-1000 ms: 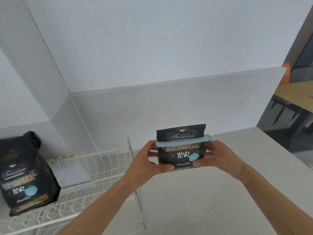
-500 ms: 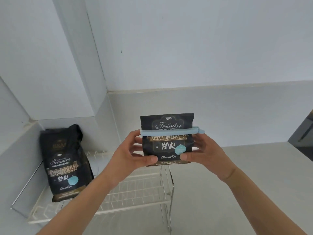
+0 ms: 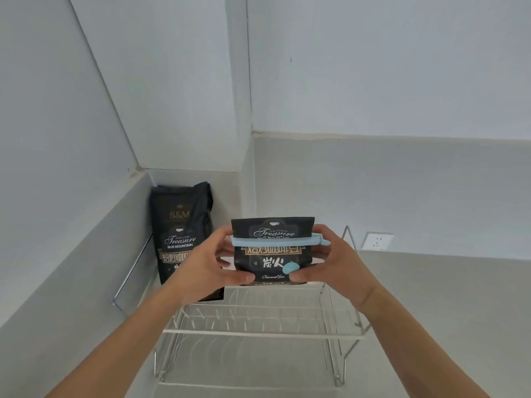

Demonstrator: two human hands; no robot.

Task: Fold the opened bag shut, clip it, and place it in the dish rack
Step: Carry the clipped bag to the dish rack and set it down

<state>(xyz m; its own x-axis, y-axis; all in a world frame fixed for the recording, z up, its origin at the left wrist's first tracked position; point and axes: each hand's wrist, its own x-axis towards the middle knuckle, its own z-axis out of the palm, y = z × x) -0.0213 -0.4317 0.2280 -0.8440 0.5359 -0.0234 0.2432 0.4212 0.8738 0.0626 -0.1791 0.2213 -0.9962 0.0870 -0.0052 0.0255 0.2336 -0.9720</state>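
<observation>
Bag: a small black coffee bag [image 3: 273,254] with gold and white print and a round blue sticker; its top is folded down, and it is held upright in the air above the back part of the dish rack.
Clip: a long light blue clip [image 3: 280,240] lies across the bag below the folded top, from the left edge to past the right edge, where its end sticks out.
Left hand: the left hand [image 3: 205,267] grips the left side of the bag, thumb pressed on the front near the lower left corner, other fingers curled behind the left edge near the clip end.
Right hand: the right hand [image 3: 334,264] grips the right side, thumb on the front just under the blue sticker, the fingers around the right edge behind the clip tip.
Dish rack: a wire dish rack [image 3: 258,331] stands on the worktop in its back left corner, under and in front of the held bag.
Second bag: a taller black coffee bag [image 3: 182,234] stands upright at the left back end of the rack, near the corner of the walls; the left hand hides its lower right part.
Worktop: a grey worktop [image 3: 448,311]; most of its right side is bare.
Wall: a white socket [image 3: 377,241] is on the back wall, right of the rack.
</observation>
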